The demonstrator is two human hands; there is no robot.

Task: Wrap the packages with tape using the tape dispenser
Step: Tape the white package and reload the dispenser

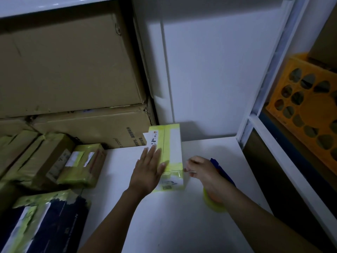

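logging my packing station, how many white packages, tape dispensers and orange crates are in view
white package: 1
tape dispenser: 1
orange crate: 1
total: 3

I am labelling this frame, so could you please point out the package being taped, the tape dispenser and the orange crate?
package [175,145]: head view, on its white top face.
tape dispenser [221,169]: head view, on its blue body.
orange crate [310,108]: head view, on its perforated front wall.
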